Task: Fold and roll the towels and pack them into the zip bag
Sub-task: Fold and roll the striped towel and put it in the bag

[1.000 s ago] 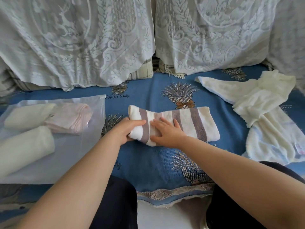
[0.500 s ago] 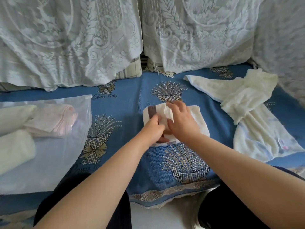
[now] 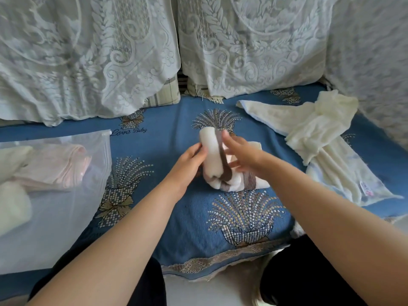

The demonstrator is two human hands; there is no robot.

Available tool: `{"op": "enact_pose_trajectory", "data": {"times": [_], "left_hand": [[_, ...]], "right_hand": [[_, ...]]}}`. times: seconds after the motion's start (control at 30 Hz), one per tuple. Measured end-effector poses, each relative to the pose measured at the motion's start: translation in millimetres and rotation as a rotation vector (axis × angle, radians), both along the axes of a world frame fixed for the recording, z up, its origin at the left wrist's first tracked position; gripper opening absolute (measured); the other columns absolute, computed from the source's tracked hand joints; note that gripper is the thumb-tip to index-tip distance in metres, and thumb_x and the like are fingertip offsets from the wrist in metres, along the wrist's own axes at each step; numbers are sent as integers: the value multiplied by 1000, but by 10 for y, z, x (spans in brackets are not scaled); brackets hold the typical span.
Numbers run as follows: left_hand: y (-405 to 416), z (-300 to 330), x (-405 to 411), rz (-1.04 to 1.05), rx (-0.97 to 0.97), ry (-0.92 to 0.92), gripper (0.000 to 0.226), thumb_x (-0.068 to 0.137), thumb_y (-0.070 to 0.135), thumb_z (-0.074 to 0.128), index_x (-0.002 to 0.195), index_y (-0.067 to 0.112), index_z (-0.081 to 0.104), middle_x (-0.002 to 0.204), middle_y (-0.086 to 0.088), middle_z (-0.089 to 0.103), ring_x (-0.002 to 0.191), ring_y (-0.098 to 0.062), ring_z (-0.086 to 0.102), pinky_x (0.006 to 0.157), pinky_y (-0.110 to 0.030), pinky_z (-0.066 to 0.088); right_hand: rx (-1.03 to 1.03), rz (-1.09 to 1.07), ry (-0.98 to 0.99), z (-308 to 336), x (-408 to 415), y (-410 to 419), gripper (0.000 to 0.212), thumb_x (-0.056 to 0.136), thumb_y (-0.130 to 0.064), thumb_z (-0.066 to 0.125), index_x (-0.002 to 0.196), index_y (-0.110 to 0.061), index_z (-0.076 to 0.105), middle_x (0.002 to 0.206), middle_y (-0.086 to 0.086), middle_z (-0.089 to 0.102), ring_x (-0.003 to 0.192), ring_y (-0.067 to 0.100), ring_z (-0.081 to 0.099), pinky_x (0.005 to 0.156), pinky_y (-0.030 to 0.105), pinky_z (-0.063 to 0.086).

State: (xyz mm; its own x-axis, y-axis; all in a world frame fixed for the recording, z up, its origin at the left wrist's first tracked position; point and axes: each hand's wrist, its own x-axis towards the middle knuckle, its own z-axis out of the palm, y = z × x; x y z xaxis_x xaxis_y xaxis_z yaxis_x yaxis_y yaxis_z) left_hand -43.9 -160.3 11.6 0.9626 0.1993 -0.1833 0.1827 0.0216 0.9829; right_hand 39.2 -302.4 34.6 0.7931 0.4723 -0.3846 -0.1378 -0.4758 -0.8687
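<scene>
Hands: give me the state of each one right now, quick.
Left hand: closed on the left side of the rolled white towel with brown stripes.
Right hand: fingers spread, pressing the same towel from the right.

At the frame's centre, the striped towel (image 3: pixel 217 164) is soft matt terry cloth, white with brown bands. The cream towels (image 3: pixel 318 138) at the right look thin, limp and slightly crinkled, also matt. At the left, the zip bag (image 3: pixel 66 217) is translucent frosted plastic with a faint sheen; the rolled towels (image 3: pixel 50 166) inside show a fluffy nap. The blue cover (image 3: pixel 176 217) is ribbed woven cloth. Across the top, the lace drapes (image 3: pixel 110 51) are sheer and openwork.
</scene>
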Motion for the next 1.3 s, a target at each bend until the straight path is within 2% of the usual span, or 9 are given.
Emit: {"op": "enact_pose_trajectory", "data": {"times": [0.13, 0.33, 0.5, 0.57, 0.73, 0.93, 1.07, 1.2, 1.3], "left_hand": [[-314, 39, 81, -118, 235, -85, 52, 95, 37, 53, 142, 21, 41, 143, 9, 46, 128, 1, 41, 113, -26, 29], [-768, 40, 277, -167, 452, -46, 58, 95, 40, 50, 146, 16, 34, 154, -1, 27, 140, -13, 28, 113, -27, 22], [-762, -178, 320, -12, -223, 325, 67, 86, 56, 56, 135, 11, 45, 131, -7, 58, 110, -24, 59, 98, -43, 47], [-752, -187, 269, -32, -361, 335, 58, 92, 55, 45, 132, 14, 50, 126, -9, 62, 110, -24, 60, 96, -39, 48], [-479, 20, 106, -23, -656, 120, 82, 80, 74, 32, 136, 17, 49, 133, -9, 59, 122, -25, 54, 104, -46, 40], [346, 588, -317, -173, -253, 99, 86, 39, 66, 83, 108, 18, 68, 106, -4, 71, 97, -17, 66, 79, -32, 57], [515, 802, -657, -159, 246, 132, 88, 30, 70, 83, 101, 23, 60, 99, 6, 69, 93, -6, 65, 77, -20, 52], [645, 774, -1039, -75, 535, 180, 108, 45, 73, 74, 138, 33, 35, 130, 6, 52, 119, -6, 53, 103, -27, 42], [776, 755, -1366, 77, 494, 141, 59, 73, 36, 78, 125, 31, 50, 119, 8, 60, 107, -4, 59, 96, -26, 47]], "right_hand": [[109, -16, 198, 102, 262, -401, 73, 77, -77, 46, 112, -15, 63, 96, 5, 68, 82, 22, 66, 86, 38, 53], [-213, -210, -44, -63, 371, -674, 40, 82, -45, 65, 93, -7, 62, 73, 8, 63, 59, 20, 58, 49, 25, 46], [-302, -256, -24, -422, 461, -915, 51, 84, -48, 56, 103, -1, 62, 93, 19, 66, 75, 29, 61, 64, 38, 51], [-121, -260, 80, -479, 427, -957, 40, 88, -42, 58, 98, -3, 58, 91, 20, 64, 73, 31, 63, 67, 48, 54], [238, 74, 90, -221, 192, -830, 10, 97, -20, 52, 96, -15, 60, 87, 4, 69, 69, 12, 67, 60, 28, 56], [102, 300, -375, 235, -109, -380, 6, 92, -17, 60, 96, -19, 63, 80, -6, 62, 70, 5, 57, 58, 19, 47], [30, 411, -568, 263, -466, 61, 15, 88, -18, 63, 99, -29, 61, 81, -15, 60, 72, -5, 56, 69, 12, 43], [-6, 460, -671, 193, -821, 410, 28, 86, -30, 65, 114, -31, 63, 101, -12, 67, 94, 14, 63, 84, 33, 48], [99, 471, -587, 204, -977, 608, 35, 79, -37, 69, 113, -37, 61, 103, -15, 67, 94, 10, 63, 80, 29, 50]]}}
